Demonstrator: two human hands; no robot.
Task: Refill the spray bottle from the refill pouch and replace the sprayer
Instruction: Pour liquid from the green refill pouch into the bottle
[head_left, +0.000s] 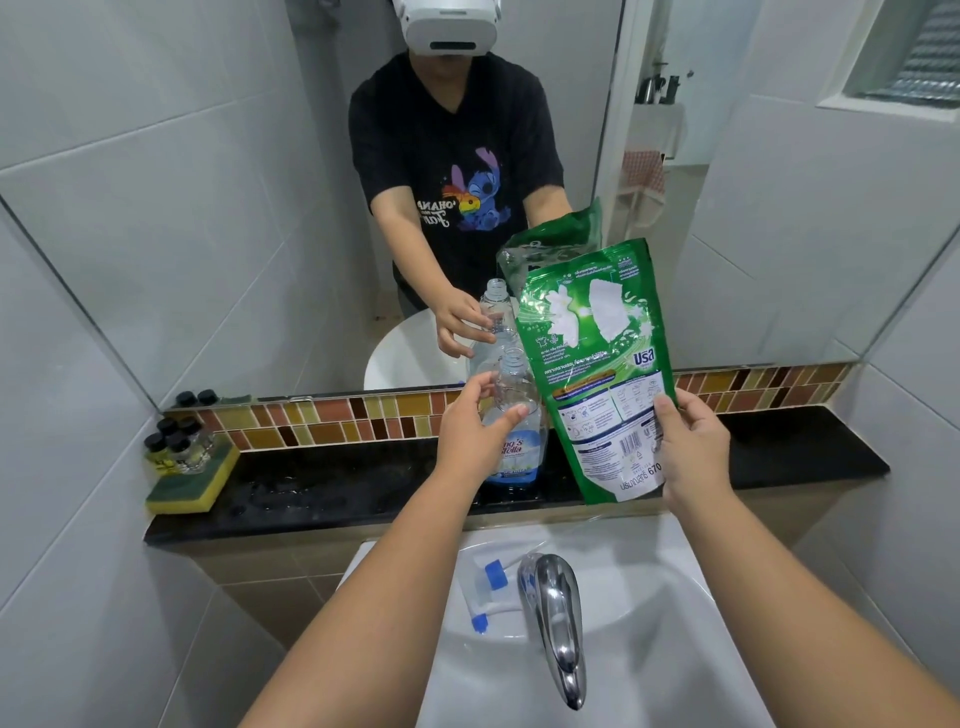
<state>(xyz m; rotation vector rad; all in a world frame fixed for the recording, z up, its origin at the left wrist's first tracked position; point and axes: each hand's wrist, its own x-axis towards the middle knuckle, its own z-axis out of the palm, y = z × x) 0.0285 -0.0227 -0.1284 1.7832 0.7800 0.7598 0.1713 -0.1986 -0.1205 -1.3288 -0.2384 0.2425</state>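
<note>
Nearest, one curved chrome faucet (558, 618) gleams over the smooth white sink (675, 597). Just left of it, below both hands, one sprayer (491, 592) of white plastic with blue parts lies on the sink's rim. Beyond, the left hand (475, 431) curls around the shoulder of one clear, ribbed plastic spray bottle (511, 415), thumb in front, fingers behind; the bottle stands uncapped on the black stone ledge (363, 493), a little blue liquid at its base. The right hand (693, 447) pinches the lower corner of one glossy, crinkled green refill pouch (597, 364), held upright just right of the bottle's open neck. Far left of the grip, small dark-capped glass vials (179, 441), about five, sit on one yellow-green sponge (192, 483). Behind is the mirror (208, 182).
</note>
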